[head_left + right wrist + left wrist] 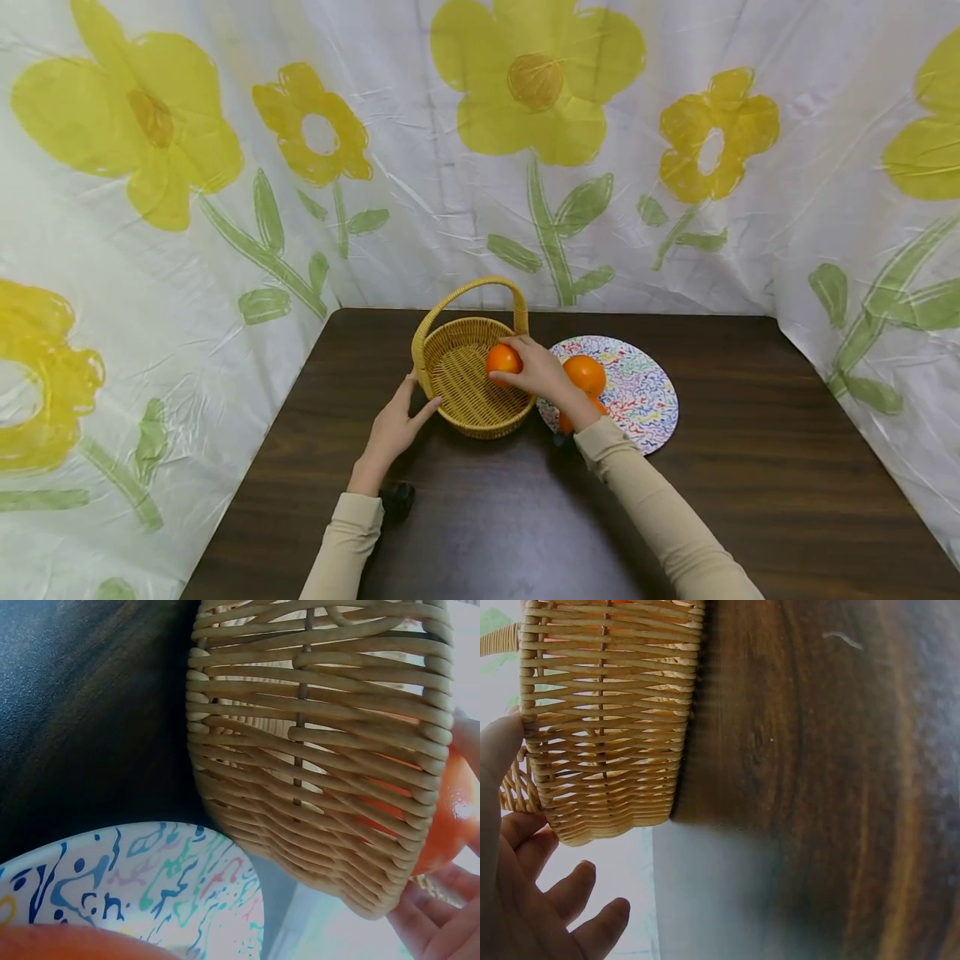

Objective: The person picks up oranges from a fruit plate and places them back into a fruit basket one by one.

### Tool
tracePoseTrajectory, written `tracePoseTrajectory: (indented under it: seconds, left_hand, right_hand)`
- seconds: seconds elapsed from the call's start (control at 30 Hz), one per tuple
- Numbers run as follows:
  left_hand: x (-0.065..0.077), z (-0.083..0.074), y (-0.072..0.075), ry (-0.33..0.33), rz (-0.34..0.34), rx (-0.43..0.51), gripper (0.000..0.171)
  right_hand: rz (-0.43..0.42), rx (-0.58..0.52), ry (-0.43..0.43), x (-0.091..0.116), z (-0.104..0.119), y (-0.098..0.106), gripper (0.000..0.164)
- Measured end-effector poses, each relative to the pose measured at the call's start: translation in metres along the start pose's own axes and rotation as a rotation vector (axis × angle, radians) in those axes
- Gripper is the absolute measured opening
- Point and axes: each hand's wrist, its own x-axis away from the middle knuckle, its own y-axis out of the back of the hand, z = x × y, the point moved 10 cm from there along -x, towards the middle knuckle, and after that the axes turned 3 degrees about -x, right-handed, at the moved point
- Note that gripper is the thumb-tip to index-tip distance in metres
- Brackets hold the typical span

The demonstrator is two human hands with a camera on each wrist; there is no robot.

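A yellow wicker basket (480,429) with an arched handle stands on the dark table. My left hand (393,425) holds its left side, thumb at the rim and index finger near the handle's base; in the left wrist view the other fingers hang loosely off the weave. My right hand (536,367) grips an orange (502,360) just inside the right rim, over the basket's inside. Through the weave in the right wrist view part of that orange (454,814) shows. Beside the basket, a speckled round plate (645,408) bears two oranges, one (584,375) behind the other (567,421), which my right wrist partly covers.
The dark wooden table (750,467) extends to both sides and toward me. A white curtain (420,208) with yellow flowers hangs behind the table and along its sides. Small black devices (399,500) sit at the wrists.
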Motion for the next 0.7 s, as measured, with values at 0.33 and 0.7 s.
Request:
tracePoseTrajectory:
  seconds: [0.33, 0.7]
  left_hand:
    - [0.001, 0.001, -0.002, -0.004, -0.003, 0.009, 0.077]
    - [0.000, 0.001, -0.002, -0.018, -0.026, 0.014, 0.076]
  right_hand:
    - [-0.012, 0.054, -0.002, -0.003, -0.002, -0.005, 0.069]
    - [-0.045, 0.090, 0.032, -0.011, 0.000, -0.009, 0.066]
